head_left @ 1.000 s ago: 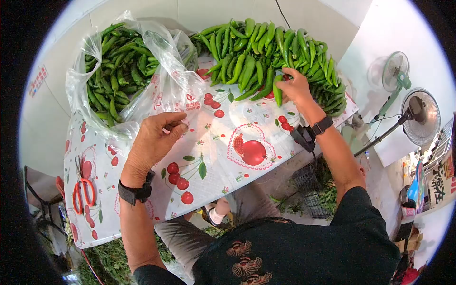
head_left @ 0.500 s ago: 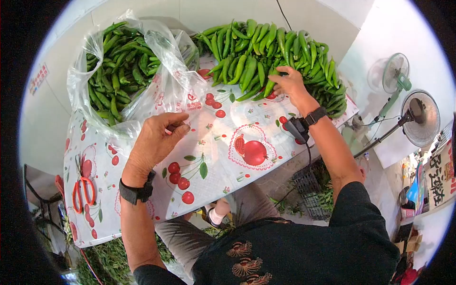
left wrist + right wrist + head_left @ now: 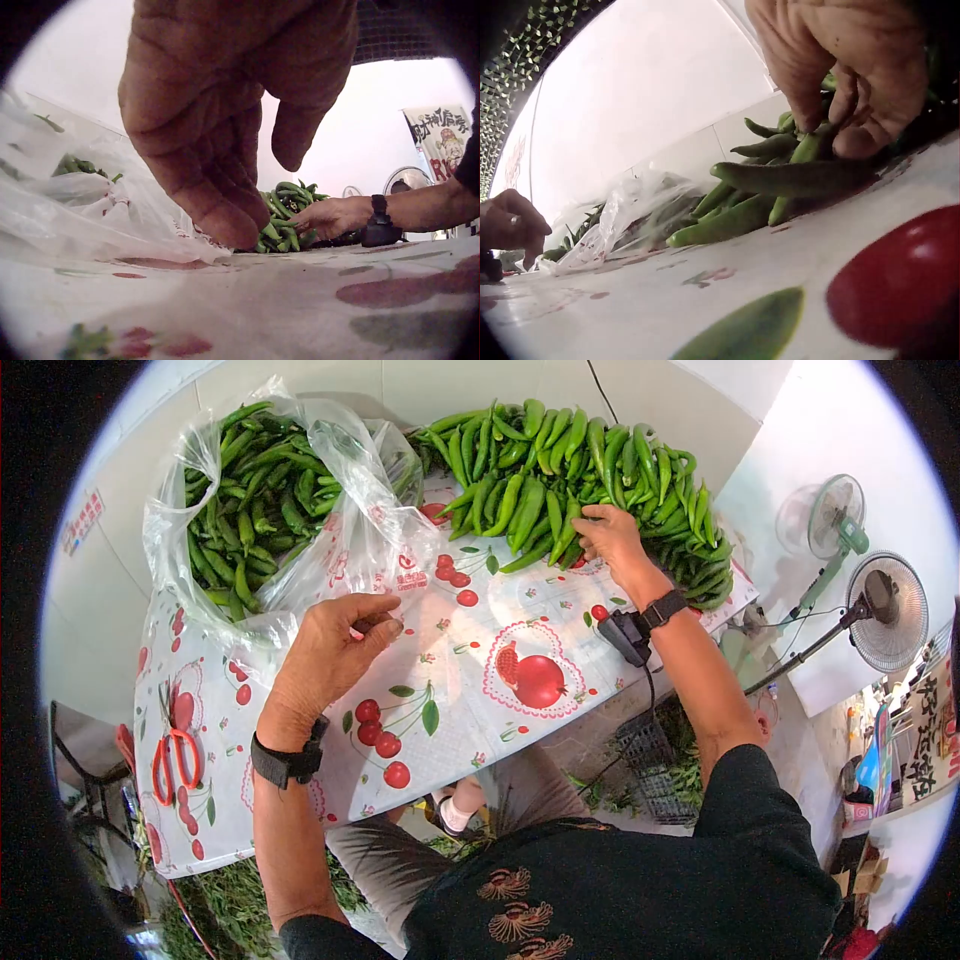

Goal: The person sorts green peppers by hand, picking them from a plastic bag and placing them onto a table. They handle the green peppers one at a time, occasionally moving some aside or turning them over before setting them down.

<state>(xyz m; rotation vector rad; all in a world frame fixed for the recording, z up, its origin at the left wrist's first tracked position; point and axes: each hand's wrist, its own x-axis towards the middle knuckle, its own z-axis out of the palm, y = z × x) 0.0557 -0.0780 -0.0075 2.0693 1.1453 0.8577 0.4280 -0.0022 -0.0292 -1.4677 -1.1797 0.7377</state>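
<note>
On the right, my right hand (image 3: 622, 552) is at the front edge of the pepper pile (image 3: 520, 510). In the right wrist view the fingertips and thumb of this hand (image 3: 847, 67) pinch the stem end of a green pepper (image 3: 804, 159); another pepper (image 3: 795, 178) lies across in front of it. My left hand (image 3: 325, 660) hangs loosely curled over the cloth beside the plastic bag (image 3: 365, 510), holding nothing. The left wrist view shows that hand (image 3: 217, 97) with its thumb apart from the fingers, low over the cloth.
Loose green peppers (image 3: 255, 510) fill the bag at the back left. Red-handled scissors (image 3: 177, 760) lie at the left end of the patterned tablecloth (image 3: 460, 710). Two fans (image 3: 888, 610) stand at the right. Below the table's front edge is a dark crate (image 3: 655, 780).
My right hand has moved left with a pepper and lowered it onto the row at the pile's front edge. My left hand has barely moved.
</note>
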